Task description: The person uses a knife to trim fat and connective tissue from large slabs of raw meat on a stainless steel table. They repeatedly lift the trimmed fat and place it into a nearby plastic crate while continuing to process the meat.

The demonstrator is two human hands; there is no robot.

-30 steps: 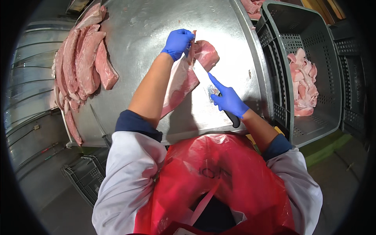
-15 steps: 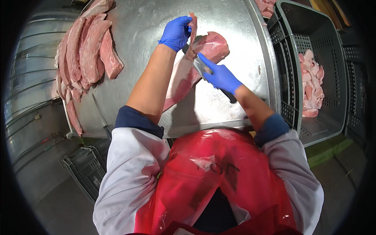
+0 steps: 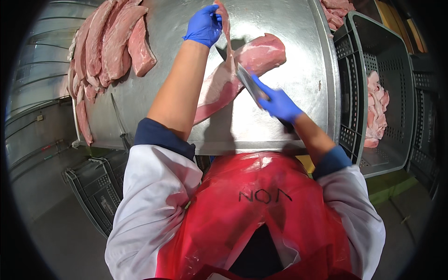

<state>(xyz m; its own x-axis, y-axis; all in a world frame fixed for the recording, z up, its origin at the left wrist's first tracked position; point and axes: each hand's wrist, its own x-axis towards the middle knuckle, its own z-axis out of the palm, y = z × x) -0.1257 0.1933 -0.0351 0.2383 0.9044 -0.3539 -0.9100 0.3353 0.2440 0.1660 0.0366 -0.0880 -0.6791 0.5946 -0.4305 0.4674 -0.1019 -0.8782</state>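
A long piece of pink raw meat (image 3: 259, 55) with a pale fatty side lies slantwise on the metal table (image 3: 289, 112). In its blue glove, my left hand (image 3: 204, 27) pinches the upper end of a thin strip of meat trimming (image 3: 226, 29) and pulls it taut above the piece. The strip's lower end still joins the meat. My right hand (image 3: 281, 103), also gloved in blue, is closed round a knife (image 3: 251, 84) with a dark handle. Its blade, slightly blurred, touches or nearly touches the meat where the strip joins. My left forearm hides part of the piece.
Several long meat pieces (image 3: 105, 42) are heaped at the table's left. A second knife or sharpening rod (image 3: 120, 116) lies near the left front corner. To the right, a dark perforated crate (image 3: 396, 135) holds pale trimmings (image 3: 375, 109). Another crate (image 3: 95, 191) stands below left.
My left hand has drawn the strip up and leftward, so a longer stretch hangs free. My right hand with the knife has shifted right and downward. The view has shifted slightly too.
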